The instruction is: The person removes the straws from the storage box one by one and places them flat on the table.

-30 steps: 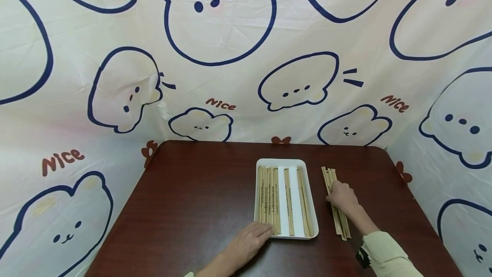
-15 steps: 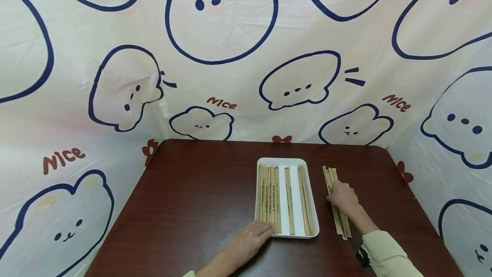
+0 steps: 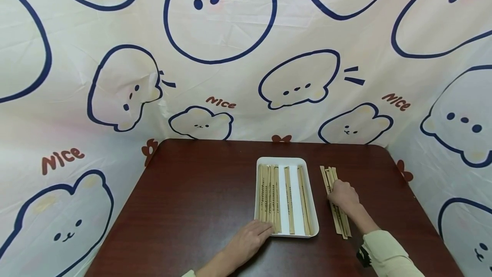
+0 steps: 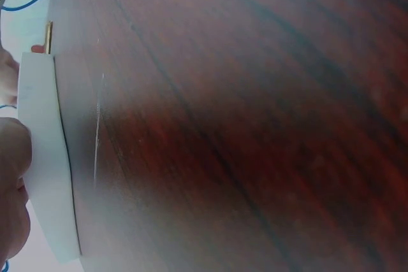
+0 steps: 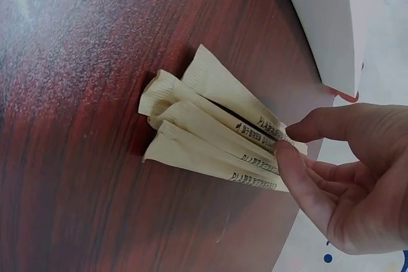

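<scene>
In the head view my left hand [image 3: 250, 237] holds the near left corner of a white tray [image 3: 316, 223]; its fingers [image 4: 14, 148] lie over the rim in the left wrist view. Slim paper-wrapped chopsticks [image 3: 275, 200] with printed text lie lengthwise in the tray: a group at left, one in the middle, some along the right side. Right of the tray, my right hand [image 3: 344, 195] is over a pile of more paper-wrapped chopsticks [image 5: 220, 138]. Its thumb and index finger pinch at the wrappers near the printing; the pile's far part is hidden behind the fingers.
The dark reddish-brown wooden table [image 3: 200, 183] bears the tray and the pile, with a narrow strip of wood between them. A cream curtain [image 3: 226, 84] with blue cartoon outlines rises behind and at both sides. A black band [image 3: 363, 256] shows at my right cuff.
The leftmost wrapped chopsticks of the loose pile have shifted slightly left at their far end. My right hand has barely moved, and my left hand stays at the tray corner.
</scene>
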`<state>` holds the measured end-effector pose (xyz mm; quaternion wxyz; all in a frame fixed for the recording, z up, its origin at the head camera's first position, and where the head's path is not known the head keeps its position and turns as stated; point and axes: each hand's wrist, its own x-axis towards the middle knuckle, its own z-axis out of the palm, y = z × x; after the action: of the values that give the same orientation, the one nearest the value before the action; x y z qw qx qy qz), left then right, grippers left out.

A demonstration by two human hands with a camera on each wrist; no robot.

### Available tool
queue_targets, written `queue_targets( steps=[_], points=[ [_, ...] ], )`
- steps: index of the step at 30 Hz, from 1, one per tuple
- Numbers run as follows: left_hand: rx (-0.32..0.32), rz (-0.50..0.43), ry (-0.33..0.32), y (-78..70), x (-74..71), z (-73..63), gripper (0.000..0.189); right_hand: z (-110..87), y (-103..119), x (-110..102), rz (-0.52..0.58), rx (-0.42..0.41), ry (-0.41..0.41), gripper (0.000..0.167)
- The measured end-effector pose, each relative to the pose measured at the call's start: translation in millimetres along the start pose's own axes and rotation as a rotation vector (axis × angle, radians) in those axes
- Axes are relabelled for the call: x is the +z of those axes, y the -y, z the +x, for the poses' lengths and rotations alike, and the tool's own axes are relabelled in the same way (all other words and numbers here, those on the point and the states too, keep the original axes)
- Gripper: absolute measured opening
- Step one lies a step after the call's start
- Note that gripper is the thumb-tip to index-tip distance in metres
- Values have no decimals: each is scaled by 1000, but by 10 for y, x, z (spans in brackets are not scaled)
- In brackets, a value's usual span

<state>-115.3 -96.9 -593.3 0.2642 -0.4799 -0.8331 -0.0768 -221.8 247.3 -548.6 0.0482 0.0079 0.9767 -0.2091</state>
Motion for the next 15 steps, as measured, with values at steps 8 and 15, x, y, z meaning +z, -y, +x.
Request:
queue_targets(
  steps=[8,15],
  points=[
    [-17,-4,19,-5,-2,-7,34,7,165,-49,24,-35,-12,38],
    [-13,-4,15,-6,-13,1,34,-30,402,-89,64,-117,-25,38]
  ],
)
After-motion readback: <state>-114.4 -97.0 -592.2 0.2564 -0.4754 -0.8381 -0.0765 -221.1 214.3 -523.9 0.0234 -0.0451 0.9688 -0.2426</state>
